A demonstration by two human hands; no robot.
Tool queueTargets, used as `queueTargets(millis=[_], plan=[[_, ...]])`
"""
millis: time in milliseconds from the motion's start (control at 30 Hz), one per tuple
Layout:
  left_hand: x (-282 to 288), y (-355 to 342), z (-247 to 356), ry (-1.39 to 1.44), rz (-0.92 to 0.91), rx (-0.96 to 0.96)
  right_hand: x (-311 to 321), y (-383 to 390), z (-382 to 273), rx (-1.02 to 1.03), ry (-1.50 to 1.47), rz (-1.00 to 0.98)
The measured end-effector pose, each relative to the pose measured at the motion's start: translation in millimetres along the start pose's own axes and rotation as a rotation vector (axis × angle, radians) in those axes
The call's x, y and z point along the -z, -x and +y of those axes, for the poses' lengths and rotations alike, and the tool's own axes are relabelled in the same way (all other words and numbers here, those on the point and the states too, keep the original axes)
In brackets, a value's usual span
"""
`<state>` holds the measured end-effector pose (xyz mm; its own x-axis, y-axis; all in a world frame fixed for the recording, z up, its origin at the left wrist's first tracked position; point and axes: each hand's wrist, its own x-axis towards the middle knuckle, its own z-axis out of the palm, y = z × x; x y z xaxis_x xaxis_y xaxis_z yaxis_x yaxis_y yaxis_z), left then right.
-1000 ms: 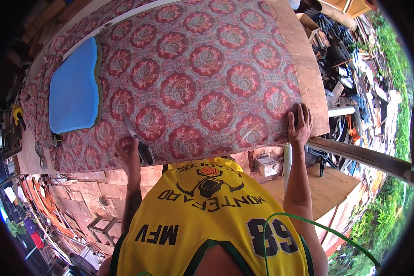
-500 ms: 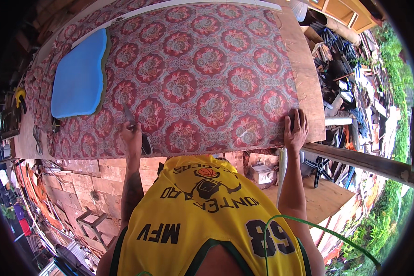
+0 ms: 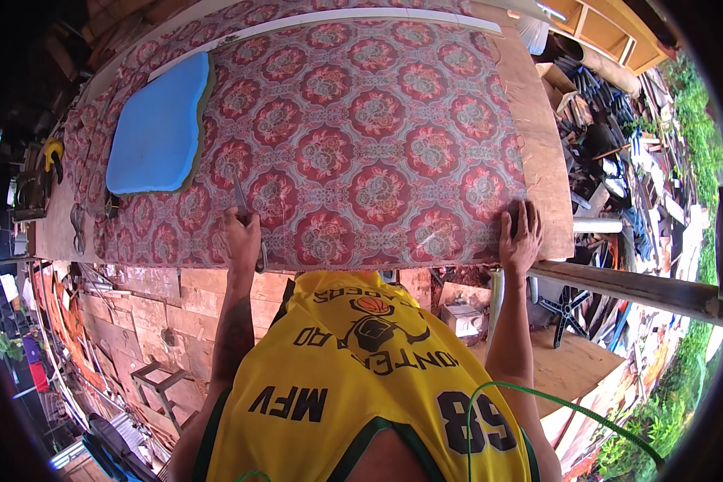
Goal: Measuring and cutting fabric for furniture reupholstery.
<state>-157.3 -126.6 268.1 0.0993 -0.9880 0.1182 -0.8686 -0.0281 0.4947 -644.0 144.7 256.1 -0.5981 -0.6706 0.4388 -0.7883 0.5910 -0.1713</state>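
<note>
A patterned fabric (image 3: pixel 377 161) with red floral medallions on grey lies spread over a wooden table. My left hand (image 3: pixel 243 233) is closed round a pair of scissors (image 3: pixel 240 195) near the fabric's front edge. Their pointed metal blade sticks out away from me over the cloth, and part of a dark handle shows below the hand. My right hand (image 3: pixel 522 233) rests flat on the front right corner of the fabric with its fingers apart. To the left, a light blue sheet with a wavy right edge (image 3: pixel 157 128) lies on the fabric, over a darker layer.
A long white strip (image 3: pixel 361 14) runs across the far side of the fabric. Bare wooden tabletop (image 3: pixel 542 145) shows at the right. At the left are a yellow-handled tool (image 3: pixel 53 153) and a dark looped object (image 3: pixel 78 228). A metal bar (image 3: pixel 627 289) extends right.
The whole view has shifted slightly, so the table appears farther right. My left hand and the scissors have turned a little, showing less of the handle. My right hand stays on the corner.
</note>
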Motion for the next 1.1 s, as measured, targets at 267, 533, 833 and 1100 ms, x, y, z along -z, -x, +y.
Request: queueTargets(millis=[267, 533, 833, 1100], plan=[[6, -53, -14, -0.102, 0.042, -0.288, 2, -1, 9, 0.027, -0.011, 0.001], [3, -96, -40, -0.261, 0.000, -0.329, -6, 4, 20, 0.050, -0.068, -0.106], [54, -85, -98, -0.002, 0.225, -0.352, -36, -1, 49, 0.091, 0.002, -0.168], [119, -38, -256, 0.225, 0.506, 0.319, -73, -12, 113, 0.347, 0.121, -0.087]])
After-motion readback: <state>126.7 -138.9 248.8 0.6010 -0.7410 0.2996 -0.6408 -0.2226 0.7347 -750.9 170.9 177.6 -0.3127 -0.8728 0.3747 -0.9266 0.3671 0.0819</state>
